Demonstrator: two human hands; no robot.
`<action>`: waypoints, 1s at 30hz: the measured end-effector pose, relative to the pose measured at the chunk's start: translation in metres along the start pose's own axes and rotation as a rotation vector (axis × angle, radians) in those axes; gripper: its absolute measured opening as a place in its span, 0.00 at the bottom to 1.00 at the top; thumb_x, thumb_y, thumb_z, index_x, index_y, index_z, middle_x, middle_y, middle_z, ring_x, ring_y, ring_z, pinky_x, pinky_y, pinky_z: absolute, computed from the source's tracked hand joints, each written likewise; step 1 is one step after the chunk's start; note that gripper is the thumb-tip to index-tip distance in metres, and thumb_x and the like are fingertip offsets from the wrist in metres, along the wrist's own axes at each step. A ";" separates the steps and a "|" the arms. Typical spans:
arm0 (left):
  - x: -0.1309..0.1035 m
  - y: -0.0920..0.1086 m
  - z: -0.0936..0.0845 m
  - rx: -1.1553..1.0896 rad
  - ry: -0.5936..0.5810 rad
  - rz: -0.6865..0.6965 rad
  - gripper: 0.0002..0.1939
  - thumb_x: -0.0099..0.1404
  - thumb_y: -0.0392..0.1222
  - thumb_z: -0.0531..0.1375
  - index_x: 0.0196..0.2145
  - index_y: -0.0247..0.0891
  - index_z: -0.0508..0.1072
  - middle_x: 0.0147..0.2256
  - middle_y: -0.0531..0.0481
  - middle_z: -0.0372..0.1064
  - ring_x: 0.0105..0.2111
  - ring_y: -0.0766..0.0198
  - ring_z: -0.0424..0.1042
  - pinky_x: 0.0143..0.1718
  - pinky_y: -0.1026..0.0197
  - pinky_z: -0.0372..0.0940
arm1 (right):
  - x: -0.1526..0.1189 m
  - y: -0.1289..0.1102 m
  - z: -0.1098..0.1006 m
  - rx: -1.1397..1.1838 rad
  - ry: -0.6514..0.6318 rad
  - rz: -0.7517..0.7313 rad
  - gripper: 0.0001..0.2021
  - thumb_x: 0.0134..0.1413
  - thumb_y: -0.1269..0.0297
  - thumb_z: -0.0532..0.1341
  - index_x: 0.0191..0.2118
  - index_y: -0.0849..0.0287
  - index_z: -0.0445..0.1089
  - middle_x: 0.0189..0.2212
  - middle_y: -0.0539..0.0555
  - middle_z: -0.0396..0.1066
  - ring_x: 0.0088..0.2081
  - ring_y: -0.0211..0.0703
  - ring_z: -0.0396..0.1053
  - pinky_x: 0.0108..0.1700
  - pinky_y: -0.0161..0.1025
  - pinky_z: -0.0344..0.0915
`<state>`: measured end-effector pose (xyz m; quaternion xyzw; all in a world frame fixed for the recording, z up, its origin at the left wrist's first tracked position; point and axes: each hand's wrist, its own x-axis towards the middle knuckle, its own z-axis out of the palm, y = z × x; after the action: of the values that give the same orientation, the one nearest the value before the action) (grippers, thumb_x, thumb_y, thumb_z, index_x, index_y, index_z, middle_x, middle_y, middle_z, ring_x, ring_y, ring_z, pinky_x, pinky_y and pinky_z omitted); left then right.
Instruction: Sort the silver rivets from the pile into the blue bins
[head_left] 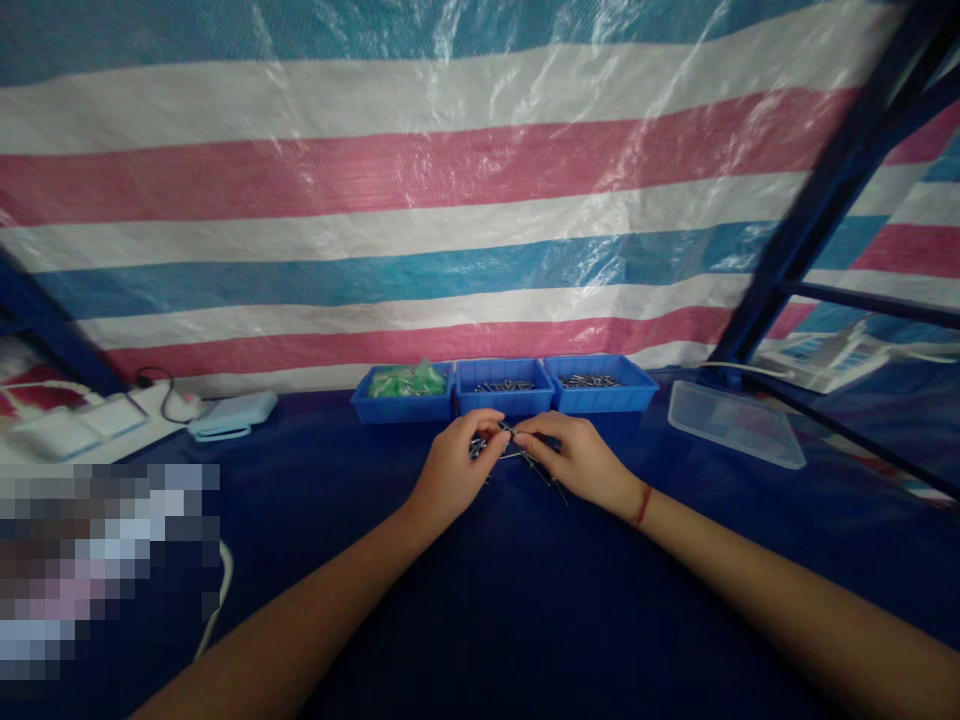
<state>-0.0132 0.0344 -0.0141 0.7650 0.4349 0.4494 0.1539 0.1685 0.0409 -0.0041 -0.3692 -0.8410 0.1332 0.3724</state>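
Observation:
My left hand [456, 463] and my right hand [581, 455] meet over the dark blue table, thumbs and fingertips pinched close together. Between the fingertips is a thin metal piece [506, 427], too small to name for certain. Several loose, slender metal pieces [553, 482], pin-like or nail-like, lie on the table under and between the hands, partly hidden by the fingers. Just beyond stand two blue bins, the middle bin [504, 402] and the right bin [606, 399], each holding similar metal pieces.
A left blue bin [401, 409] holds green plastic bags. A clear plastic lid [735, 424] lies at right. A power strip [97, 425] and a light blue case [234, 414] sit at left. Blue metal posts and a striped sheet [420, 230] bound the table.

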 end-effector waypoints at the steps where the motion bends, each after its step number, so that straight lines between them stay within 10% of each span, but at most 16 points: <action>1: 0.000 0.000 0.000 -0.004 -0.001 -0.007 0.08 0.63 0.39 0.57 0.41 0.38 0.69 0.36 0.51 0.73 0.37 0.64 0.72 0.41 0.61 0.65 | 0.000 0.000 0.000 0.017 -0.005 0.008 0.08 0.58 0.66 0.56 0.36 0.58 0.73 0.34 0.52 0.76 0.35 0.41 0.71 0.39 0.39 0.65; 16: 0.000 0.003 -0.003 -0.003 -0.009 0.024 0.05 0.64 0.38 0.55 0.35 0.38 0.71 0.34 0.51 0.73 0.36 0.65 0.71 0.40 0.62 0.63 | -0.001 -0.005 0.003 0.009 -0.032 0.000 0.09 0.58 0.66 0.55 0.37 0.55 0.73 0.33 0.51 0.76 0.35 0.41 0.70 0.41 0.41 0.63; 30: 0.001 0.001 -0.001 0.125 -0.017 -0.018 0.05 0.64 0.37 0.55 0.36 0.38 0.71 0.35 0.50 0.72 0.38 0.61 0.69 0.42 0.57 0.62 | 0.000 0.000 0.006 -0.003 0.209 0.010 0.05 0.52 0.70 0.59 0.34 0.57 0.71 0.32 0.52 0.74 0.35 0.41 0.69 0.40 0.41 0.65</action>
<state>-0.0135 0.0342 -0.0120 0.7730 0.4677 0.4134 0.1134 0.1648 0.0414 -0.0082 -0.3859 -0.7959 0.0947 0.4569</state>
